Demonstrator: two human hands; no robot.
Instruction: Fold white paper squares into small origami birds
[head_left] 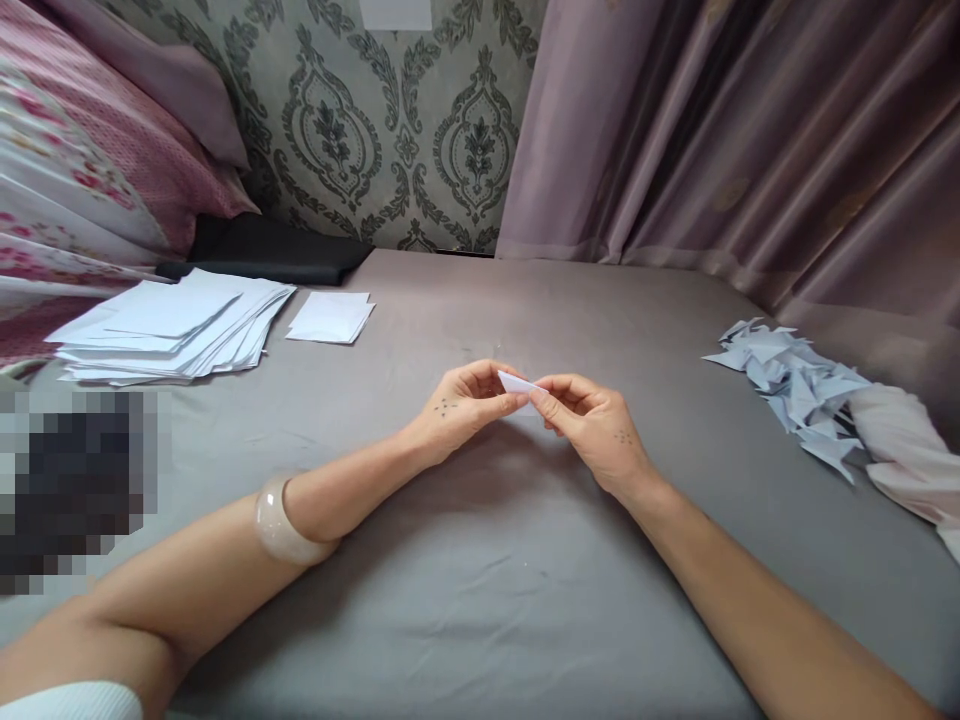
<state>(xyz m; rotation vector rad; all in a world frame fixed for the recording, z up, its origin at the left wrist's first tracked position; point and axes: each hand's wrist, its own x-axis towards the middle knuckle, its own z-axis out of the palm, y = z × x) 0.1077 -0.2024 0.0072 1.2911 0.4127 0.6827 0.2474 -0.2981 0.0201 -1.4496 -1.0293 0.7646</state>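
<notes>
Folded white paper (517, 383) was mid-scene, just above the grey sheet (480, 600). L hand (465, 402) had its left end pinched btwn thumb & fingers; R hand (596, 422) gripped the right end likewise, thumbs close tog. Pale bangle (279, 525) sat on L forearm. Small paper stack (330, 318) lay far left of the hands, w/ big paper stack (169, 335) just left of it & black folded item (292, 255) behind. Heap of folded pcs (795, 380) lay far right, next to pale cloth (900, 435). Purple curtain (675, 130) hung at far right, patterned wall (405, 130) at far side.
</notes>
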